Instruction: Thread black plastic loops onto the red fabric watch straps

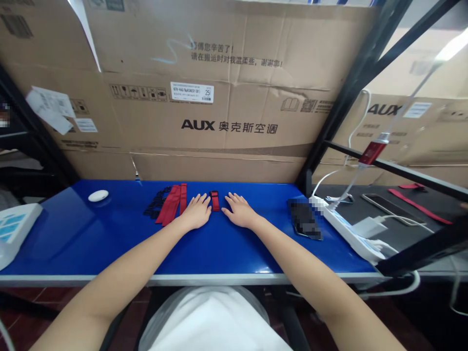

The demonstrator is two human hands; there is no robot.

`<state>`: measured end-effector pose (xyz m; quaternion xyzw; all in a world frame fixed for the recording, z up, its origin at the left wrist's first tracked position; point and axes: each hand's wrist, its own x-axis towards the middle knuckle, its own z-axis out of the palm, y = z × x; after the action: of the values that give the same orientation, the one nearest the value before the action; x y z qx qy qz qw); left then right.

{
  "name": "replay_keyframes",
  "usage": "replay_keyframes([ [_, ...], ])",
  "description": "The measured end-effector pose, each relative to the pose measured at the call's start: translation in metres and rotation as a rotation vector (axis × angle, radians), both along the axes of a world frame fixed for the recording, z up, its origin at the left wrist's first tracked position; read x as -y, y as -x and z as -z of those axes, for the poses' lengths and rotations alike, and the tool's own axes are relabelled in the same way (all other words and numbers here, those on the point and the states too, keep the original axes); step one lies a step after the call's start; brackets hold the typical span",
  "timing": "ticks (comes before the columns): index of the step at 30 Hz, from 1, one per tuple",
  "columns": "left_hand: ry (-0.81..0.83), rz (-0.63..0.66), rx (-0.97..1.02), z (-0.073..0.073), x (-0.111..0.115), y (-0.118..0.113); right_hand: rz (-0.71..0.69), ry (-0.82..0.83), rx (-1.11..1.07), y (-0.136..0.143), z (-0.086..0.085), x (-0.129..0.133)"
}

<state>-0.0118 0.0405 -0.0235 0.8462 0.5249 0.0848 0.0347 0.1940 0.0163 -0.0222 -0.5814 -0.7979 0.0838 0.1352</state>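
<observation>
My left hand [197, 212] lies flat, palm down, on the blue tabletop [234, 253], its fingers stretched forward and holding nothing. My right hand [239, 210] rests the same way a short distance to the right, fingers spread. Between the two hands lies a short red strap with a black buckle [215, 201] at its far end, apart from the right hand and close to the left fingertips. Just left of my left hand several red straps [171, 204] lie side by side, with black buckles [157, 202] bunched along their left side.
A dark phone [305, 219] and a white power strip [347, 234] with cables lie at the right. A white oval object [98, 195] sits at the left, beyond a white device [16, 229]. Cardboard [226, 107] walls the back; a black metal frame [340, 92] stands right.
</observation>
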Motion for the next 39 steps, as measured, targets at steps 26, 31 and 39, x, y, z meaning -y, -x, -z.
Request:
replay_keyframes([
  [26, 0.039, -0.615, -0.131, -0.044, 0.009, 0.033, -0.136, -0.163, -0.040, -0.010, 0.000, -0.006],
  [31, 0.112, -0.590, -0.063, -0.046, 0.004, 0.039, 0.195, -0.030, 0.002, -0.061, -0.006, -0.024],
  [39, 0.029, -0.261, 0.086, -0.037, -0.005, 0.041, 0.284, -0.085, 0.114, -0.067, -0.015, -0.028],
])
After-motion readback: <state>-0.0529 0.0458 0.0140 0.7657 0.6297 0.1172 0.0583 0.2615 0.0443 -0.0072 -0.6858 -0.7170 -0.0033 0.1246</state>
